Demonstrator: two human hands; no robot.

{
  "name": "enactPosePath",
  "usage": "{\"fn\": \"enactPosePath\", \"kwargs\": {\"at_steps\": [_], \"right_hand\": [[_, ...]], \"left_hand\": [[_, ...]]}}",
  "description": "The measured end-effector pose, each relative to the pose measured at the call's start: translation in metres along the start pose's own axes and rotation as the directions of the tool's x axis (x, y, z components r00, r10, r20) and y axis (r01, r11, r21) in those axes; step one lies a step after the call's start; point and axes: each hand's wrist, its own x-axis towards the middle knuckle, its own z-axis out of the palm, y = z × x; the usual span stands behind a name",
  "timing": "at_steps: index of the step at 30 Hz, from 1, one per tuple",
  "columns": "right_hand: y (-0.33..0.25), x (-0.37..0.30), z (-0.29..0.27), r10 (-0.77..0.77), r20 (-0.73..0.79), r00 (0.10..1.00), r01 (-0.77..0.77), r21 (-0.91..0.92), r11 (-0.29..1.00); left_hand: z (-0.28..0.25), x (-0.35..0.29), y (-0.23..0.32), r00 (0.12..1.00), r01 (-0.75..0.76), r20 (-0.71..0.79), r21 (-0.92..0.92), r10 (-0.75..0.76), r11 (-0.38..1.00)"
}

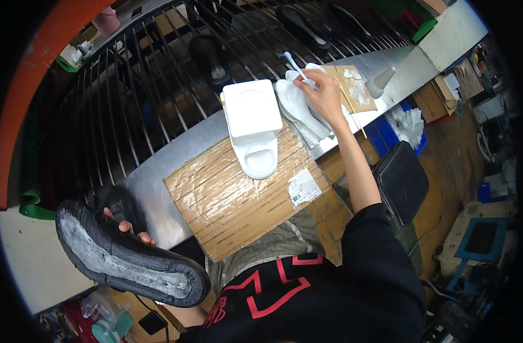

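My left hand (131,227) grips a black shoe upper (115,243) at the lower left. Its underside faces up and carries a long whitish-grey patch inside a dark rim. Only some fingertips show past the shoe's edge; the rest of that hand is behind it. Between the fingers of my right hand (325,94) is a slim white-handled brush (298,70), tilted, with its far end toward the rack. Under and beside this hand lie several white sole-shaped pieces (295,108). Left of them, a white plastic dispenser (253,111) with a round cup-like front sits on the cardboard.
A tape-covered cardboard sheet (227,197) lies before me. Beyond the metal ledge (158,163) is a rack of metal bars (152,86) with dark shoes (210,60). To the right are a grey cone (381,82), a thin stick (357,117), a blue bin (384,137) and a black stool (401,180).
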Motion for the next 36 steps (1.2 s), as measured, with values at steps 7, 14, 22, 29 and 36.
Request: {"fn": "enactPosePath", "kwargs": {"at_steps": [7,14,22,29,36], "right_hand": [[0.003,-0.05,-0.05,0.246,0.104,0.964,-0.261,0.557,0.788],[-0.057,-0.091,-0.158,0.308,0.201,0.93,-0.366,0.419,0.831],[-0.175,-0.093,-0.119,-0.273,0.752,0.6,-0.299,0.527,0.796],[-0.273,-0.063,-0.041,-0.469,0.556,0.686,-0.202,0.765,0.612],[-0.329,-0.032,-0.009,-0.381,0.429,0.819,-0.211,0.843,0.495]], "left_hand": [[-0.002,0.005,-0.007,1.0,0.001,0.001,-0.014,-0.001,1.0],[-0.002,0.027,-0.011,1.0,0.004,0.018,0.032,-0.005,0.999],[-0.028,0.075,-0.029,0.945,-0.287,-0.139,0.083,0.296,0.954],[-0.045,0.083,-0.044,0.944,-0.223,-0.208,0.177,0.258,0.959],[-0.036,0.058,-0.059,0.915,-0.262,-0.295,0.085,0.275,0.961]]}}
